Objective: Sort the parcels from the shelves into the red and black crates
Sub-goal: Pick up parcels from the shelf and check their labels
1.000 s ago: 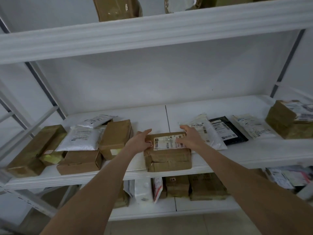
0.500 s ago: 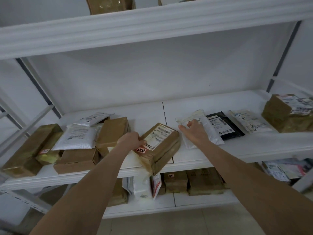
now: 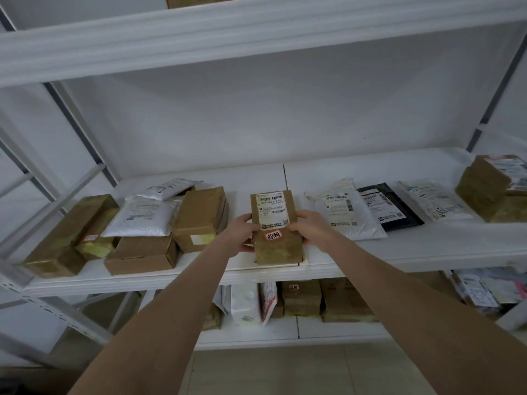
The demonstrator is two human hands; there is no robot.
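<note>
A brown taped cardboard parcel point(image 3: 274, 246) with a white shipping label and a red sticker stands lengthwise at the front of the middle shelf point(image 3: 399, 252). My left hand point(image 3: 241, 233) grips its left side and my right hand point(image 3: 312, 230) grips its right side, thumbs over the top face. Neither crate is in view.
Left of it lie brown boxes point(image 3: 199, 220) and a white mailer point(image 3: 142, 218). To the right lie a white mailer point(image 3: 346, 212), a black mailer point(image 3: 390, 208), another white mailer point(image 3: 433, 202) and a brown box point(image 3: 490, 189). More parcels fill the lower shelf point(image 3: 302, 300).
The parcel was turned from lying crosswise to pointing front to back. My right hand left the white mailer and came back onto the parcel's right side.
</note>
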